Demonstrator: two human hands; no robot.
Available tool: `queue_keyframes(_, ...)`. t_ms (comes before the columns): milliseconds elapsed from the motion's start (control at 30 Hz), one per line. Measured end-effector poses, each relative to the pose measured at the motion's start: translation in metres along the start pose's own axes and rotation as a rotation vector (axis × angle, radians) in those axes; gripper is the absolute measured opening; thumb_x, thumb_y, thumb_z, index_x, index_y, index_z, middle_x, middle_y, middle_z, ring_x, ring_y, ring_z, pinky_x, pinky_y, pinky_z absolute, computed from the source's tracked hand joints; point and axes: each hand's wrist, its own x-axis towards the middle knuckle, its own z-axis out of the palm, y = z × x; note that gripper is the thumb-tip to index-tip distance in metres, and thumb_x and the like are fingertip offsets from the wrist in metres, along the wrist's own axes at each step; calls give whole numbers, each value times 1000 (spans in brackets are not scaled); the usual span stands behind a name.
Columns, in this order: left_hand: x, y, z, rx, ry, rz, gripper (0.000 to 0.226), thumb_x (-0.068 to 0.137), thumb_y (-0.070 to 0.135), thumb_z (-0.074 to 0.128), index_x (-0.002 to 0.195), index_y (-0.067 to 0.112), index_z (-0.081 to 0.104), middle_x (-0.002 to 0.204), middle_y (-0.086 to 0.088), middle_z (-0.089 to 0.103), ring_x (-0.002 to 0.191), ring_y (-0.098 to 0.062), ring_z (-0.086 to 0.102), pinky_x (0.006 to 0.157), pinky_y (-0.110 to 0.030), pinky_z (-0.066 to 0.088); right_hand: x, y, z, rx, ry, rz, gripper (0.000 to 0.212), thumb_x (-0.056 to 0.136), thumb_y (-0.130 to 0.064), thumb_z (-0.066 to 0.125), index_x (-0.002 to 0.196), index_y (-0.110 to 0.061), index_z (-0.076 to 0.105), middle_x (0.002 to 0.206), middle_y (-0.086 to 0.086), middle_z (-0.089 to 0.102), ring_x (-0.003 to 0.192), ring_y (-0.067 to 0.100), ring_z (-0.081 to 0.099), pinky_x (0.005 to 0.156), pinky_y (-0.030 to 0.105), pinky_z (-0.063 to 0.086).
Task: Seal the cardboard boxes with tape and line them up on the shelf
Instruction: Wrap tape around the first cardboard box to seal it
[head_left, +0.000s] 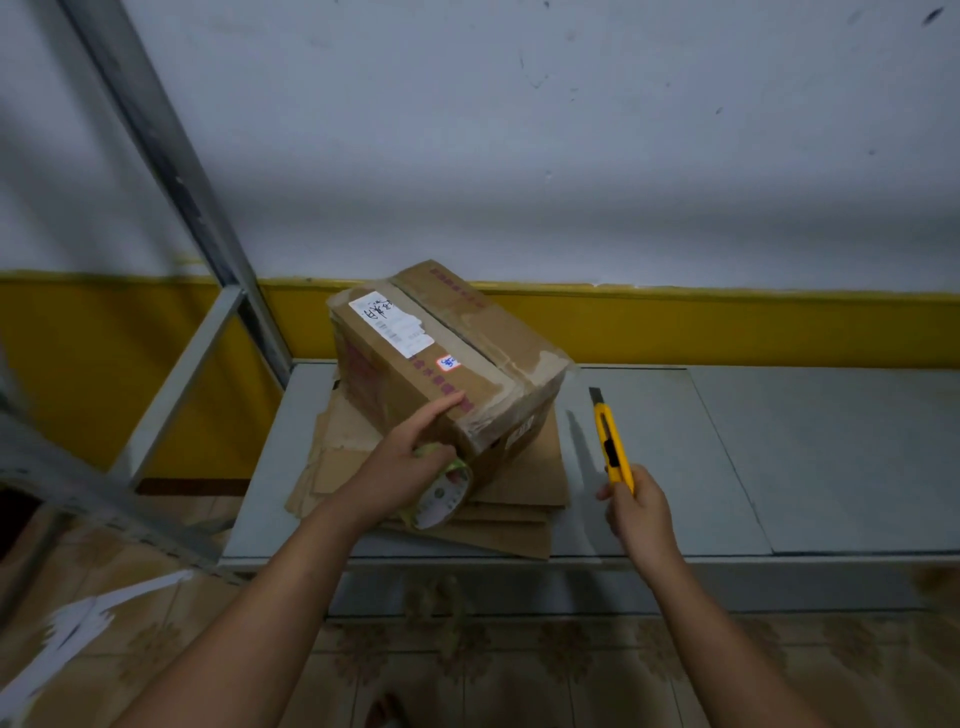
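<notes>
Cardboard box (447, 358), brown and worn, sits askew on a stack of flattened cardboard (519, 499) laid on the grey metal shelf (779, 457). Its top flaps are closed, and a dark seam runs along the middle.

Markings on the box:
- White shipping label (389, 322) at the far left of the top, with black handwritten characters and fine printed lines. Not legible.
- Small red-bordered sticker (450, 362) beside the seam, with blue handwriting. Not legible.
- Red printed text along the top edges and the left side, too blurred to read.

Left hand (410, 457) is at the box's near left corner. Its index finger is extended and touches the box's side, and the remaining fingers curl round a tape roll (441, 499) held against the near end. The print on the roll's core is unreadable.

Right hand (641, 512) is to the right of the box and clear of it. Its fingers are wrapped round the lower body of a yellow utility knife (613, 447), whose extended blade points away from the person.
</notes>
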Motion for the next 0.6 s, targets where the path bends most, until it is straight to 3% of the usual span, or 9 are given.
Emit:
queue_keyframes(100, 0, -1, -4, -11, 7, -17, 69, 99, 8, 64, 146, 57, 50, 151, 15, 47, 134, -9, 51, 105, -31, 53, -40, -58, -11, 0, -102, -241, 21, 105, -15, 52, 87, -18, 62, 57, -5, 52, 49, 13, 47, 49, 28, 39)
queue_keyframes(167, 0, -1, -5, -31, 4, -24, 70, 97, 6, 65, 145, 56, 52, 150, 13, 50, 130, -13, 58, 102, -39, 58, -66, -88, -17, -72, -172, -384, 12, 105, -22, 55, 100, -26, 64, 65, -8, 60, 53, 11, 53, 50, 18, 40)
queue_keyframes(267, -1, 1, -7, -30, 14, -20, 70, 95, 4, 65, 145, 52, 54, 141, 19, 56, 114, 7, 64, 91, -26, 60, -88, -115, -24, -196, -248, -470, 18, 104, -26, 56, 117, -37, 62, 73, -6, 66, 60, 13, 60, 51, 12, 39)
queue_keyframes(367, -2, 2, -6, -26, 2, -21, 70, 95, 3, 67, 149, 45, 53, 139, 18, 56, 110, 12, 63, 85, -12, 54, -96, -129, -24, -361, -352, -502, 20, 103, -37, 53, 120, -46, 59, 73, -8, 65, 62, 13, 62, 53, 25, 48)
queue_keyframes(500, 0, 3, -6, -102, -25, -51, 70, 97, -5, 61, 154, 34, 51, 146, 2, 52, 90, -17, 78, 74, -23, 60, -91, -147, -15, -509, -410, -531, 20, 104, -37, 52, 120, -47, 59, 73, -10, 65, 65, 10, 63, 60, 33, 53)
queue_keyframes(600, 2, 4, -8, -62, -46, -45, 70, 98, -4, 58, 157, 34, 48, 155, -5, 48, 86, -9, 77, 77, -23, 61, -86, -164, -9, -622, -428, -547, 16, 105, -36, 51, 118, -40, 60, 76, -9, 65, 66, 12, 62, 63, 38, 53)
